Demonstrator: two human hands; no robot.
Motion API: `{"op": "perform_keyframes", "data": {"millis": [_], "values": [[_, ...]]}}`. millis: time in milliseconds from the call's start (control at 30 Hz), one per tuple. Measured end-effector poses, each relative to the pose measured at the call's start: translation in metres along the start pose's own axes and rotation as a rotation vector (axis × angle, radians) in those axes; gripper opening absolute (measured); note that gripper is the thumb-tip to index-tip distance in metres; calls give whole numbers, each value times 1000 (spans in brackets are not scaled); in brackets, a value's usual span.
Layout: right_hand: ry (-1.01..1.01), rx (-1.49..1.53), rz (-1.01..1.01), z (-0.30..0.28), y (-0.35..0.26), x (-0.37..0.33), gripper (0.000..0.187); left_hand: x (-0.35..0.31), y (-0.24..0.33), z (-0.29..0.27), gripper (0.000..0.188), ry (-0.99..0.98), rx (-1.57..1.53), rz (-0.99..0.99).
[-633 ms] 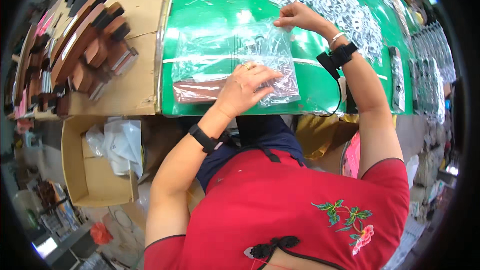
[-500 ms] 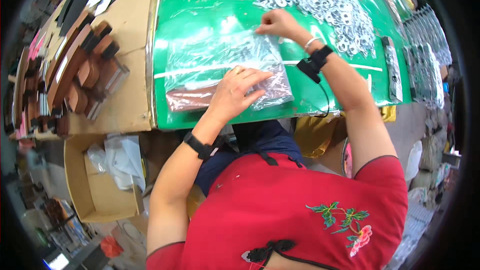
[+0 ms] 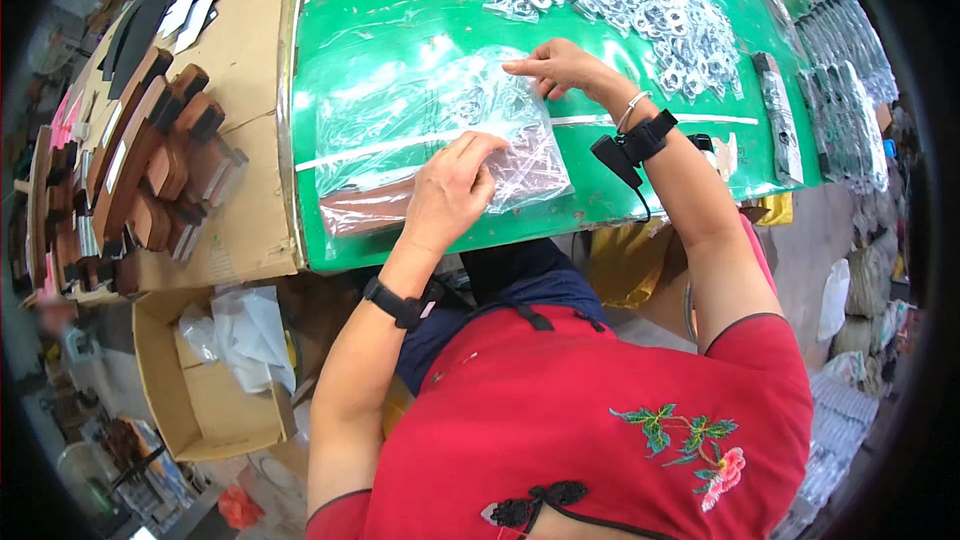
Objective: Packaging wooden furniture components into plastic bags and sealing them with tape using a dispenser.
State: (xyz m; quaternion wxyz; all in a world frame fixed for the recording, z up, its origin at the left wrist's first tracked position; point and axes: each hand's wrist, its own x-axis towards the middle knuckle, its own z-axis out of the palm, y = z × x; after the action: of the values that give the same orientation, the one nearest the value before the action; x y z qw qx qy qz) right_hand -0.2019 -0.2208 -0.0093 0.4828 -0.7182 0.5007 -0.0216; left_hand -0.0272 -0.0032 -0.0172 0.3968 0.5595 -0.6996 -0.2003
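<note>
A stack of clear plastic bags lies flat on the green table, some with small metal parts inside. My left hand presses on the stack's near right part, fingers bent on the top bag. My right hand pinches the far right corner of the top bag, near the bag's mouth. A big heap of small silver metal parts lies just beyond my right hand.
Brown cardboard covers the table's left side, with wooden blocks stacked on it. An open cardboard box with plastic film stands on the floor at the left. Packed bags of parts lie at the right edge.
The view has shifted, so the table sits lower in the picture. My right hand has drawn nearer, from beside the metal heap to the bag's far right corner. My left hand stays on the bags.
</note>
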Motion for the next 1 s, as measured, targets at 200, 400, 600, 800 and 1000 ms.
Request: {"op": "perform_keyframes", "data": {"millis": [200, 400, 600, 800, 1000], "values": [[83, 364, -72, 16, 19, 8, 36, -1, -5, 6, 30, -10, 54, 58], [49, 427, -110, 9, 15, 2, 36, -1, 4, 3, 24, 127, 356, 229], [67, 435, -121, 12, 8, -7, 27, -9, 3, -1, 19, 58, 331, 121], [243, 333, -440, 27, -6, -81, 21, -14, -3, 1, 21, 94, 256, 132], [498, 171, -627, 71, 30, -144, 15, -20, -10, 10, 20, 164, 334, 146]]}}
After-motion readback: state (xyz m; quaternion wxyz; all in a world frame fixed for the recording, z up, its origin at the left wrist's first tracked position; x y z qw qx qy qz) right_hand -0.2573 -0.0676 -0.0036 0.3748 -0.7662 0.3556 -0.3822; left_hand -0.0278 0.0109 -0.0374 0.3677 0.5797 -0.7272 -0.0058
